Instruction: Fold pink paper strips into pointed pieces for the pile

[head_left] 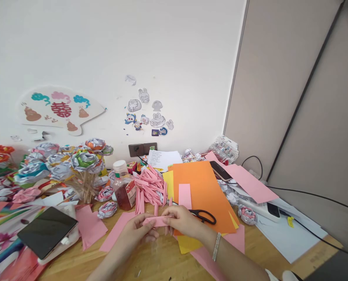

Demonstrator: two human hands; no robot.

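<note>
Between my two hands, just above the wooden table, is a small strip of pink paper [159,221]. My left hand [141,228] pinches its left end, thumb on top. At the other end, the thumb and fingers of my right hand [178,218] close on it. Behind my hands lies a heap of folded pink paper strips [151,185]. A flat pink paper piece [185,196] rests on an orange sheet [197,175]. Black-handled scissors [205,216] lie by my right wrist, their blades mostly hidden.
A bottle of reddish liquid [123,193] stands left of the heap. Paper flowers on sticks [86,168] crowd the back left, near a dark tablet [48,232]. A phone [221,171], pink sheets [251,183] and cables [308,232] occupy the right.
</note>
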